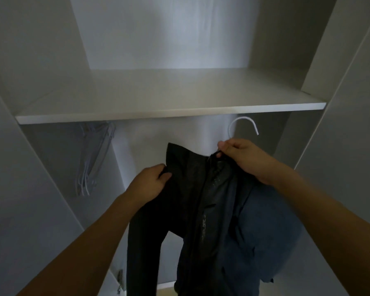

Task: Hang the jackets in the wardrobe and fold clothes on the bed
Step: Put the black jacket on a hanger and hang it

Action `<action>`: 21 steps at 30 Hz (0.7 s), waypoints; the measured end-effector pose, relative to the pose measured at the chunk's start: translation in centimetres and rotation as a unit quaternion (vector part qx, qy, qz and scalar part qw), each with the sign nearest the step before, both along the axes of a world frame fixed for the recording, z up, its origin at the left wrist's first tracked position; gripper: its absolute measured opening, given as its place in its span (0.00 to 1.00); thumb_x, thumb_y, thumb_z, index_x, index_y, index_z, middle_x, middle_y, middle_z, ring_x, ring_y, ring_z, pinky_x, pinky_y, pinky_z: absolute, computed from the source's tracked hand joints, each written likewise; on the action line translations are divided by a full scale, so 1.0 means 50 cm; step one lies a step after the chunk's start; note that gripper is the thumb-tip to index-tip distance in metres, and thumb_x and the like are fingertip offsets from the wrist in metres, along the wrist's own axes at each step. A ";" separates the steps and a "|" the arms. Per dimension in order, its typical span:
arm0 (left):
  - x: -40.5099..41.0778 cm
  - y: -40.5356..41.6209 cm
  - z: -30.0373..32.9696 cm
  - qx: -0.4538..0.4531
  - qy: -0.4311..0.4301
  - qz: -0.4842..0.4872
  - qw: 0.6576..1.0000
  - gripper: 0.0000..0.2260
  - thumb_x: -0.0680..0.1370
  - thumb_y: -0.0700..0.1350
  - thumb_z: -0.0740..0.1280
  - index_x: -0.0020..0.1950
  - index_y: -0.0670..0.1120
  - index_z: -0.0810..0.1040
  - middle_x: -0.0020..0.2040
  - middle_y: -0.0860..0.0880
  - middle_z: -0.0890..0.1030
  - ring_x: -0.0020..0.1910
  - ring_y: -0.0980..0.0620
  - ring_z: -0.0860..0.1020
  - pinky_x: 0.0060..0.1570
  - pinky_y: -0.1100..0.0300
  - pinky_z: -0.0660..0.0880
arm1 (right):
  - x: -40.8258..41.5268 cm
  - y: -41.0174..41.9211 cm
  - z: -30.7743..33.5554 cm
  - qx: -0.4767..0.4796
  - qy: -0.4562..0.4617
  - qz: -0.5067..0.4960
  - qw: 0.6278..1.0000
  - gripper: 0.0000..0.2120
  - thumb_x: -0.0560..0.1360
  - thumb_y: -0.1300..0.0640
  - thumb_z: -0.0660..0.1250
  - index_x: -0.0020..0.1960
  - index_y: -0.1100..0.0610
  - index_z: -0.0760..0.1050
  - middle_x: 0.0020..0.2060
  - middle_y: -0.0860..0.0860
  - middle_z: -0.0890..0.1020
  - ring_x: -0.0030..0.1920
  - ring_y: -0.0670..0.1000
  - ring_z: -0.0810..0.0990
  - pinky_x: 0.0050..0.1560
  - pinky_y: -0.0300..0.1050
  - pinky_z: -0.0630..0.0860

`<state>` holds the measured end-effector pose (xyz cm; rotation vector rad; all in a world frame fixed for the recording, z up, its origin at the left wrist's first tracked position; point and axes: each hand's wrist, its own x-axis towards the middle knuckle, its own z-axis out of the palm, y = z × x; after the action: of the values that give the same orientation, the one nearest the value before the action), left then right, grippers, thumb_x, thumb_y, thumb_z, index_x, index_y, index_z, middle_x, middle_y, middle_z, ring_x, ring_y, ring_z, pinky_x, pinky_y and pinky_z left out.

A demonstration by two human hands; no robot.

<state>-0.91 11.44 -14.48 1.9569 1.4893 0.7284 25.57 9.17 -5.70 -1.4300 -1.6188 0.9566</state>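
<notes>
White wardrobe [51,60] fills the frame, w/ a wide shelf [158,99] running across the middle. Below it, lower center, a black jacket [192,206] hangs in front of the open compartment, 1 sleeve dangling toward the bottom edge; a blue garment [263,231] hangs just beside it at lower right, touching it. Left hand [147,184], center-left, grips the jacket's left shoulder edge, fingers curled into the fabric. Right hand [241,159], center-right, pinches the jacket's collar loop and the neck of a white hanger [242,126] together, thumb & fingers closed on them; the hook sticks up just under the shelf's front edge. Left of center under the shelf, a bunch of spare white hangers [92,159] hangs in shadow, well apart from the jacket.
</notes>
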 end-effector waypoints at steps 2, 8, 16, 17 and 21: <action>0.000 -0.002 -0.002 0.050 -0.014 -0.002 0.999 0.14 0.82 0.50 0.61 0.38 0.46 0.71 0.34 0.48 0.76 0.34 0.53 0.76 0.37 0.56 0.72 | 0.006 0.006 0.010 -0.026 -0.116 -0.021 0.993 0.19 0.80 0.42 0.57 0.50 0.53 0.82 0.53 0.49 0.82 0.56 0.49 0.78 0.58 0.42 0.69; 0.031 -0.013 0.002 0.173 0.171 -0.098 0.965 0.11 0.82 0.50 0.60 0.42 0.48 0.71 0.36 0.54 0.71 0.34 0.54 0.72 0.32 0.63 0.63 | -0.021 0.032 -0.001 -0.059 0.020 -0.148 0.987 0.19 0.82 0.51 0.56 0.46 0.60 0.82 0.49 0.56 0.83 0.50 0.55 0.79 0.48 0.42 0.73; 0.034 -0.016 -0.057 -0.028 0.099 -0.069 0.992 0.14 0.82 0.52 0.60 0.39 0.47 0.71 0.36 0.51 0.75 0.35 0.56 0.74 0.35 0.64 0.67 | -0.127 0.057 -0.061 -0.024 0.123 -0.081 0.989 0.20 0.83 0.50 0.56 0.39 0.51 0.81 0.48 0.51 0.82 0.46 0.43 0.77 0.38 0.32 0.72; 0.024 -0.018 -0.067 -0.036 0.088 -0.049 0.994 0.15 0.82 0.52 0.60 0.37 0.48 0.70 0.35 0.51 0.74 0.34 0.58 0.72 0.33 0.67 0.65 | -0.141 0.068 -0.068 -0.032 0.121 -0.065 0.990 0.19 0.83 0.50 0.56 0.41 0.53 0.81 0.52 0.51 0.81 0.49 0.44 0.77 0.35 0.28 0.71; 0.011 0.004 -0.106 -0.023 0.026 0.070 0.997 0.17 0.82 0.46 0.60 0.33 0.46 0.65 0.31 0.50 0.72 0.29 0.57 0.69 0.29 0.68 0.65 | -0.200 0.145 -0.109 -0.062 0.103 -0.035 0.992 0.14 0.81 0.54 0.61 0.54 0.63 0.80 0.61 0.55 0.77 0.50 0.46 0.74 0.37 0.27 0.69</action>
<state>-0.34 11.66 -19.75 1.8632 1.6737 0.7009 15.57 16.43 -11.13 -1.4098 -1.3695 1.1407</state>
